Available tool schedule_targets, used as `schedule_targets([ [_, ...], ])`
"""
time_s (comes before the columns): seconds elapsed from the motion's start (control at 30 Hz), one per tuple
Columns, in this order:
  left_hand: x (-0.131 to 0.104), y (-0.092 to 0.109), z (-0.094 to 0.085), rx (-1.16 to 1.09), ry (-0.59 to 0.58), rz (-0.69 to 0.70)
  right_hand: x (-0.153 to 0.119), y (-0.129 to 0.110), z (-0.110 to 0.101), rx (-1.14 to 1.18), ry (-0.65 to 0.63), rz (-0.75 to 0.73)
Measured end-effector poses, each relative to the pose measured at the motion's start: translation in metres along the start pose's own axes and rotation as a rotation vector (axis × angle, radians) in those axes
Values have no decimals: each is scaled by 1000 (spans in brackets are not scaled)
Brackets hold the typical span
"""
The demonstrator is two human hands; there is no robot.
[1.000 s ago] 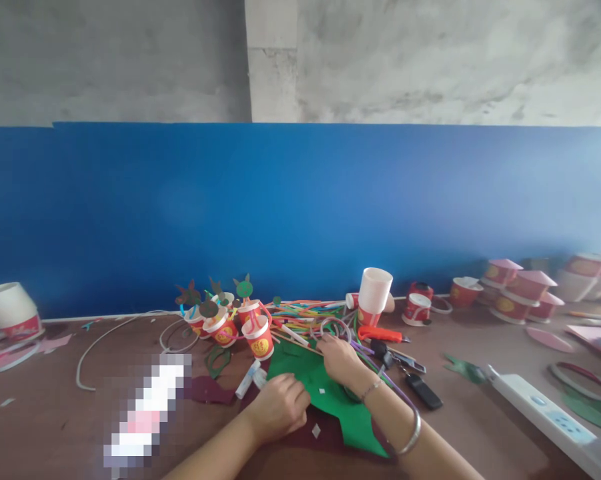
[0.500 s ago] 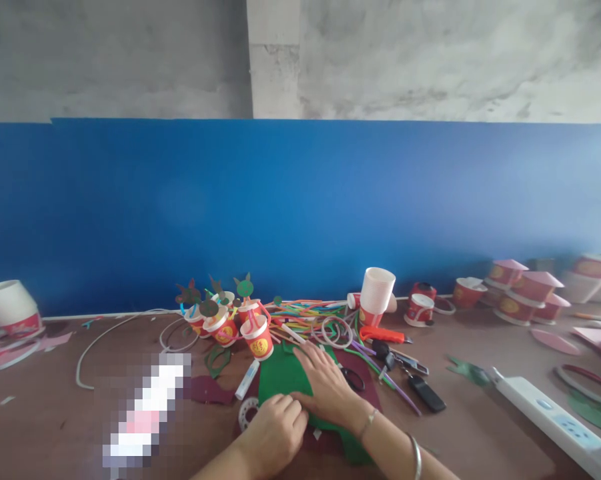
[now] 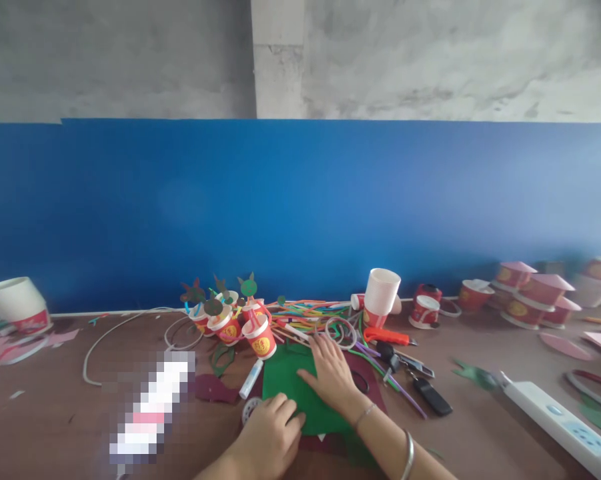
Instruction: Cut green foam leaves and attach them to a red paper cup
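The green sheet lies at the near centre of the table, on top of a dark red sheet that shows at its right and near edges. Right hand: open, palm down, fingers extended and thumb apart, resting on the far right part of the green sheet and gripping nothing visible. Left hand: half closed, fingers curled at the near left edge; whether they pinch the sheet cannot be told. This two-point placement—one hand far, one near—probably keeps the sheet flat and prevents sliding.

A glue stick and a white ring lie left of the sheet, likely for short reach. The orange cutter lies to the far right, beside the keys.

Containers: the red-and-white paper cup left of the coloured sticks stands upright with a pink strip inside; cups behind it carry paper figures. A tall white cup stack stands beyond the cutter. Farther right, a red cup holds something white—unidentifiable—and the stacked cups bear pink conical tops.
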State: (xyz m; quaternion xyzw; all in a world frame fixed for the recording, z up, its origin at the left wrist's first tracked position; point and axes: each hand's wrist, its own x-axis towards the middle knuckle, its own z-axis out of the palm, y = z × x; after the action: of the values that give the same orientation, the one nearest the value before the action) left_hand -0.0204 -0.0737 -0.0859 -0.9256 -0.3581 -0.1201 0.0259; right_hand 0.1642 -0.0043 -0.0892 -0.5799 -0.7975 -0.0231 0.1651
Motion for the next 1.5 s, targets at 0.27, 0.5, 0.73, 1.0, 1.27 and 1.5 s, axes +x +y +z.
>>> schedule_targets([
  [0.27, -23, -22, -9, 50, 198, -194, 7, 20, -1, -27, 132, -60],
  [0.5, -40, -25, -14, 119, 236, -464, 4, 17, -2, -37, 130, -52],
  [0.73, -24, -22, -43, -89, 490, -440, 1, 20, -11, 39, 157, -72],
  [1.0, -3, -18, -10, -324, 379, -440, 3, 28, -18, 112, 149, 22],
  [1.27, -10, -23, 18, -456, 371, -535, 27, 14, -32, 99, 34, 24],
  [1.5, -5, -22, 14, -509, 332, -603, 86, -31, -5, 96, -55, -45],
])
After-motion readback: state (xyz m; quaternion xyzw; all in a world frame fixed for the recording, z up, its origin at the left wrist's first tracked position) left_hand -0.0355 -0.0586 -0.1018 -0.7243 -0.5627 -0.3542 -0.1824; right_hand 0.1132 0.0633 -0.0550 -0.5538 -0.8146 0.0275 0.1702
